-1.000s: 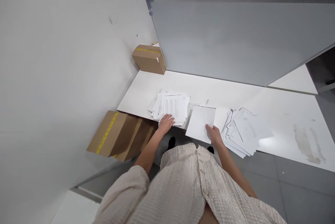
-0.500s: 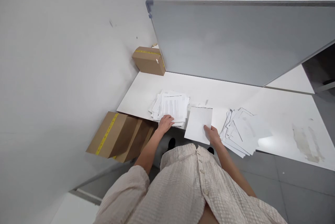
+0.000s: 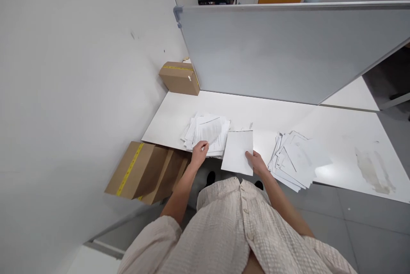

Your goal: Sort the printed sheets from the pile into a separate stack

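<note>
My left hand (image 3: 200,153) is closed in a pinch on the lower edge of a printed sheet of paper (image 3: 211,128). That sheet is bent up off a loose paper pile (image 3: 190,133) on the left of the white table. In my right hand (image 3: 255,162), thumb on top, are white sheets of paper (image 3: 237,152), blank side up; how many I cannot tell. They lie over the table's near edge. Right of that hand, a messy paper stack (image 3: 294,158) is spread out, partly overhanging the edge.
A taped cardboard box (image 3: 179,78) stands at the table's (image 3: 262,109) back left corner. Several more cardboard boxes (image 3: 131,169) sit below the left end. A whiteboard panel (image 3: 272,51) rises along the back edge. Stains (image 3: 373,169) mark the table's right end.
My left hand has gone from lying on the pile to pinching its top sheet and lifting the edge. The sheets in my right hand have shifted slightly left.
</note>
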`<state>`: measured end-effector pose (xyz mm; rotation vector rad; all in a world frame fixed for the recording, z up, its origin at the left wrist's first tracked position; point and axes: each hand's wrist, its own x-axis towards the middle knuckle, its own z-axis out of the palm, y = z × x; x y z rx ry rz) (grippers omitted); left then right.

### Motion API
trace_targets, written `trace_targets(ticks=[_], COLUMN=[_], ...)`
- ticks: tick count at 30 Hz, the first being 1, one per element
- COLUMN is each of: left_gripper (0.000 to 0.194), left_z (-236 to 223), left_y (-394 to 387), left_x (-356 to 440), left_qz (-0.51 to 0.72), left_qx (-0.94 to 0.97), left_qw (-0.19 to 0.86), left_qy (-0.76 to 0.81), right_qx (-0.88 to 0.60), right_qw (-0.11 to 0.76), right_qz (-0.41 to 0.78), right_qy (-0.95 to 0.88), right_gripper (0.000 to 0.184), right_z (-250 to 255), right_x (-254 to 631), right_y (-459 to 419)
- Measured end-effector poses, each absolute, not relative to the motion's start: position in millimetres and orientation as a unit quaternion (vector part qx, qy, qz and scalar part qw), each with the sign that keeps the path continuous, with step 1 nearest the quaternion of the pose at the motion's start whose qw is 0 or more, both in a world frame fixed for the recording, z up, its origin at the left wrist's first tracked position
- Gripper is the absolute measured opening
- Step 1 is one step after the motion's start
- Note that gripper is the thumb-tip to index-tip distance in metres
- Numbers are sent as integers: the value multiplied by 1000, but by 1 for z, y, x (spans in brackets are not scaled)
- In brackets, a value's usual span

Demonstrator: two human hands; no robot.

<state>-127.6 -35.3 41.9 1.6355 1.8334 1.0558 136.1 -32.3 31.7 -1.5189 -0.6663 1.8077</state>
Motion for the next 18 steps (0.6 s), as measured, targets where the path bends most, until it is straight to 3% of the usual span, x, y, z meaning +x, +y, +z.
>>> trace_targets(ticks=[8, 12, 14, 18], left_gripper=[21, 16, 17, 30], left_z=[65, 59, 53, 40], left_y=[-74, -80, -78, -58], left_x=[-62, -51, -54, -68], left_qz=[261, 227, 253, 364], left_qx=[835, 873, 845, 601], left_qw=[251, 259, 275, 331], left_qy=[415, 344, 381, 630], right_qx=[-503, -516, -532, -523], right_qw=[323, 318, 325, 346], right_qz=[758, 724, 696, 668], right_qy=[-260, -329, -355, -401], right_gripper=[37, 34, 33, 30], right_z=[39, 33, 31, 39], right_x=[119, 123, 128, 140], right_y=[-19, -21, -22, -23])
